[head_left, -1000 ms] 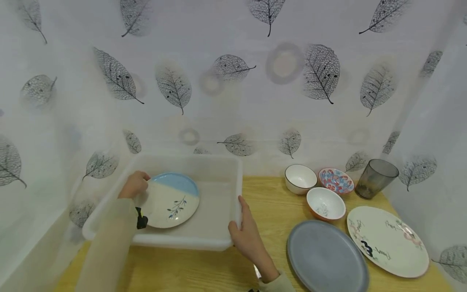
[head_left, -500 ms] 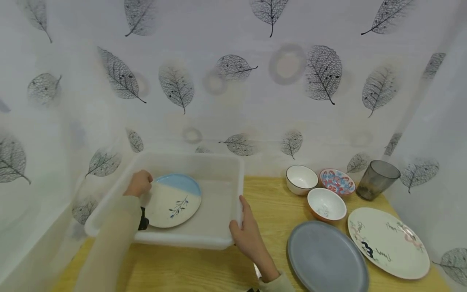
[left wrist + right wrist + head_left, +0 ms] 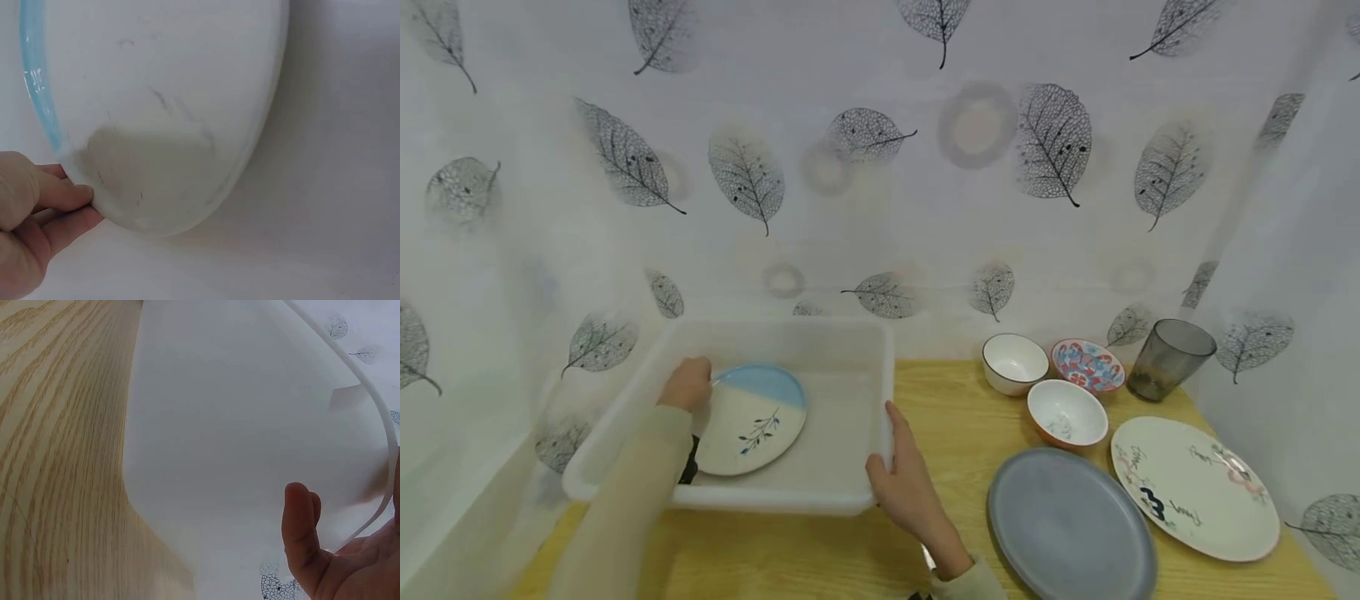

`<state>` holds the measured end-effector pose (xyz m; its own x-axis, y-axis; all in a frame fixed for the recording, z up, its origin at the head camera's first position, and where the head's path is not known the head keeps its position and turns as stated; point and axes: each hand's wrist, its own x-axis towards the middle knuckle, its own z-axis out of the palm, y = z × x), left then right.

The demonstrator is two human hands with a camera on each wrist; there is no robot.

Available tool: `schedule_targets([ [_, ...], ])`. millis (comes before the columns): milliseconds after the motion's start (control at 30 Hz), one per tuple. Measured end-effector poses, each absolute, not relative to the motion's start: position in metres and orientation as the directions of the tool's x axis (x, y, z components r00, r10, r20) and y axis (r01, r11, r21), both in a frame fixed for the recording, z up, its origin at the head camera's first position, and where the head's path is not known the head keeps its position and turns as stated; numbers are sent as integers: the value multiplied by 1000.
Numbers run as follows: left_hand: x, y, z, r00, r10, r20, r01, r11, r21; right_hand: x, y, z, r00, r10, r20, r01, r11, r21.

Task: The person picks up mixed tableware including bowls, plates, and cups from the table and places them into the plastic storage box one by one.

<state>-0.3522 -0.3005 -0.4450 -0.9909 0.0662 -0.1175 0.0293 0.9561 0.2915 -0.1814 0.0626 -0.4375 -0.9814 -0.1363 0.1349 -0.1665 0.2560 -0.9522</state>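
A round plate (image 3: pixel 741 437), cream with a blue section and a painted sprig, is inside a white plastic tub (image 3: pixel 775 499) on the left of the table. At its left edge, my left hand (image 3: pixel 688 385) pinches the rim. The left wrist view shows thumb and fingers of the left hand (image 3: pixel 50 215) on the plate's edge (image 3: pixel 169 125), which stands tilted against the pale tub surface. My right hand (image 3: pixel 910 483) grips the tub's right side near the front corner. In the right wrist view, fingers lie along the wall of the tub (image 3: pixel 237 425).
To the right on the wooden table (image 3: pixel 940 392) are a grey plate (image 3: pixel 1071 525) and an oval cream plate (image 3: pixel 1195 492). Behind them stand a white bowl (image 3: pixel 1015 362), an orange-sided bowl (image 3: pixel 1067 414), a red-and-blue patterned bowl (image 3: pixel 1087 365) and a smoky glass (image 3: pixel 1170 358). A leaf-print curtain (image 3: pixel 820 208) hangs behind.
The plate has shifted slightly toward the front of the tub, with the left hand still on its edge. The head view has moved a little. The right hand stays on the tub.
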Motion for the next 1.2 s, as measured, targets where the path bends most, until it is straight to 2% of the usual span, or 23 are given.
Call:
schedule_targets([
  [133,-352,-297,-444,-991,89,-101,62,967,248,-182,63,-437,-981,-137,137,-168,253,-953],
  [300,-352,-289,-445,-990,68,-126,45,983,176,-182,64,-437,-981,-141,135,-168,258,-951],
  [867,-348,-287,-448,-992,110,-58,104,990,96,-181,63,-437,-980,-143,137,-172,266,-949],
  [1000,-343,-289,-442,-990,123,-62,115,986,121,-181,62,-437,-978,-148,150,-186,273,-944],
  [1200,-349,-289,-429,-977,111,-180,64,967,247,-182,61,-436,-978,-144,148,-181,246,-952],
])
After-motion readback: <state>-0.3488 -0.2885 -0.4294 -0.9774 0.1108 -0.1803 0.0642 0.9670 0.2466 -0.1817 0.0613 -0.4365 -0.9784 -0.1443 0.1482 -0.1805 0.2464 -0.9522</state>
